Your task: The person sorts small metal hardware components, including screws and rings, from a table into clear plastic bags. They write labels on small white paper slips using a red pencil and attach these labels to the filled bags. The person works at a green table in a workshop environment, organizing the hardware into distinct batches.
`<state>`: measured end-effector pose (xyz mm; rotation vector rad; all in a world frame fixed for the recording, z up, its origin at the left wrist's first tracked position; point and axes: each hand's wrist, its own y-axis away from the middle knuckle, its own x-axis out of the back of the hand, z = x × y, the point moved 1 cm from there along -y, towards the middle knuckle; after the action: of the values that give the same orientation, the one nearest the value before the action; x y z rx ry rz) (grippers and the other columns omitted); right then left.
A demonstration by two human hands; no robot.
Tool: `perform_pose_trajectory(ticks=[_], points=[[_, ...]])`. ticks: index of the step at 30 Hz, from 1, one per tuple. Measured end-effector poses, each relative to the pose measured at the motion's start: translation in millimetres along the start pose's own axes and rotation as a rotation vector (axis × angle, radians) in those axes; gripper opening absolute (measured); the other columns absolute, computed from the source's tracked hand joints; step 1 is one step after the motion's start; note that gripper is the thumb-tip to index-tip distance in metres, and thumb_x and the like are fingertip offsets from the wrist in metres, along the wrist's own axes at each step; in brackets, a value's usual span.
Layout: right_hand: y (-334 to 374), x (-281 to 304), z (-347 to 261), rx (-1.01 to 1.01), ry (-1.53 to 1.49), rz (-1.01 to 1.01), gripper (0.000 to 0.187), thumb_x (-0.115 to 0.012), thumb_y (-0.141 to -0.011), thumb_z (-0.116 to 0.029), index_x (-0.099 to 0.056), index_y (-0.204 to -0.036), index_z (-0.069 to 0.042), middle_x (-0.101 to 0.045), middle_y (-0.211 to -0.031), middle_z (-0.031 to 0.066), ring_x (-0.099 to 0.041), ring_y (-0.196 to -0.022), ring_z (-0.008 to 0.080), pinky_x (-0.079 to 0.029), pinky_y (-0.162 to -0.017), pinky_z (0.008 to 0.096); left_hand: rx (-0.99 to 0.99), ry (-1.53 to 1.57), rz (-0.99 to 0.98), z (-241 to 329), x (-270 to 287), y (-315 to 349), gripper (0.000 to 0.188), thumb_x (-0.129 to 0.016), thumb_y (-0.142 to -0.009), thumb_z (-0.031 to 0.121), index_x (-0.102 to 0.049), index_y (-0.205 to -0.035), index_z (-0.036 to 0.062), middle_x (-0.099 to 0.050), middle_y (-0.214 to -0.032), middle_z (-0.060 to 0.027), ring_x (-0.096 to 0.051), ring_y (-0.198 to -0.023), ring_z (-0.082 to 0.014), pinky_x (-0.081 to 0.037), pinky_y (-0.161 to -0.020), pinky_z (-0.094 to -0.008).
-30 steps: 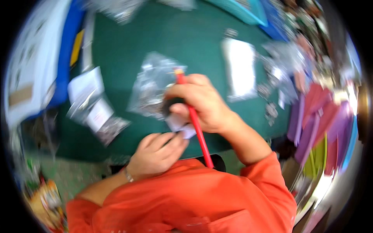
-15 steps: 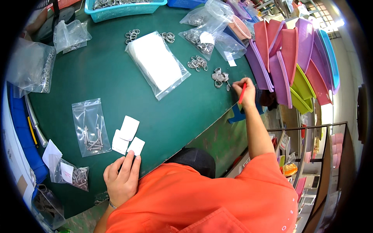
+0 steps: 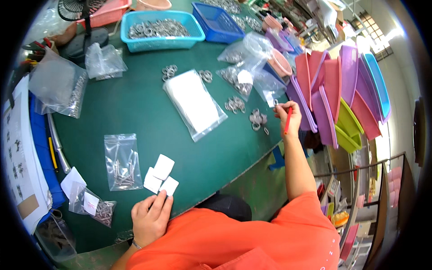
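Observation:
My right hand (image 3: 290, 119) is closed at the table's right edge, with a red pen (image 3: 288, 120) lodged in it. Its fingertips pinch a small metal ring (image 3: 276, 102). Just left of that hand lies a small pile of metal rings (image 3: 256, 119), with a single loose ring (image 3: 266, 131) beside it. My left hand (image 3: 150, 218) lies flat at the near edge, its fingertips touching the lowest of several white cards (image 3: 169, 185). Beyond the cards is a clear zip bag (image 3: 121, 157) of thin metal parts.
A zip bag of white sheets (image 3: 193, 103) lies mid-table among small ring heaps (image 3: 235, 105). Bagged metal parts (image 3: 236, 81) stand behind. At the back are a turquoise basket (image 3: 162, 42) of rings and a blue basket (image 3: 220, 22). Stacked coloured trays (image 3: 333, 85) stand right.
The view has tilted up, showing more of the table's back. My right hand has moved away from the ring pile, and a ring shows in its fingertips. My left hand stays by the cards.

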<state>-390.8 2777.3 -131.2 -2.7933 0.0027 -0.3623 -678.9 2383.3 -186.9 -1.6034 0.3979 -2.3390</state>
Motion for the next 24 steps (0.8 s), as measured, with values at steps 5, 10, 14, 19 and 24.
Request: perform_pose_trajectory(ticks=[5, 10, 14, 19, 24], points=[[-57, -51, -74, 0.553, 0.129, 0.033, 0.019, -0.072, -0.084, 0.003, -0.055, -0.090, -0.003, -0.064, -0.085, 0.0040, -0.059, -0.078, 0.0082, -0.048, -0.072, 0.0222, 0.003, 0.042, 0.054, 0, 0, 0, 0.042, -0.063, -0.071, 0.011, -0.070, -0.112, 0.0091, -0.063, -0.126, -0.0049, -0.058, -0.102, -0.0234, -0.045, -0.085, -0.0400], [-93, -108, -137, 0.909, 0.286, 0.093, 0.016, -0.074, -0.083, -0.004, -0.061, -0.092, -0.005, -0.065, -0.077, 0.0031, -0.059, -0.068, 0.0094, -0.050, -0.066, 0.0245, 0.006, 0.021, 0.017, -1, 0, 2, 0.036, -0.058, -0.082, 0.017, -0.069, -0.116, 0.0122, -0.061, -0.129, -0.0036, -0.058, -0.106, -0.0195, -0.043, -0.088, -0.0360], [-111, -136, -166, 0.956, 0.356, 0.141, 0.015, -0.074, -0.082, -0.005, -0.061, -0.090, -0.006, -0.064, -0.077, 0.0061, -0.061, -0.066, 0.0132, -0.050, -0.065, 0.0267, 0.012, 0.032, 0.011, -1, 1, 3, 0.036, -0.058, -0.082, 0.018, -0.069, -0.116, 0.0127, -0.061, -0.129, -0.0019, -0.057, -0.106, -0.0175, -0.043, -0.088, -0.0350], [-131, -153, -180, 0.991, 0.268, 0.119, 0.016, -0.071, -0.080, 0.000, -0.061, -0.091, -0.005, -0.063, -0.077, 0.0067, -0.061, -0.066, 0.0162, -0.050, -0.065, 0.0282, 0.024, 0.013, 0.016, 0, 2, 3, 0.035, -0.059, -0.082, 0.017, -0.069, -0.116, 0.0144, -0.061, -0.130, 0.0001, -0.057, -0.107, -0.0156, -0.041, -0.089, -0.0338], [-134, -161, -189, 1.035, 0.294, 0.130, 0.017, -0.071, -0.079, 0.001, -0.060, -0.091, -0.004, -0.064, -0.079, 0.0081, -0.063, -0.070, 0.0190, -0.051, -0.067, 0.0299, 0.012, 0.013, 0.031, 0, 1, 4, 0.036, -0.059, -0.082, 0.017, -0.069, -0.116, 0.0139, -0.061, -0.129, 0.0000, -0.057, -0.106, -0.0155, -0.041, -0.089, -0.0332]])
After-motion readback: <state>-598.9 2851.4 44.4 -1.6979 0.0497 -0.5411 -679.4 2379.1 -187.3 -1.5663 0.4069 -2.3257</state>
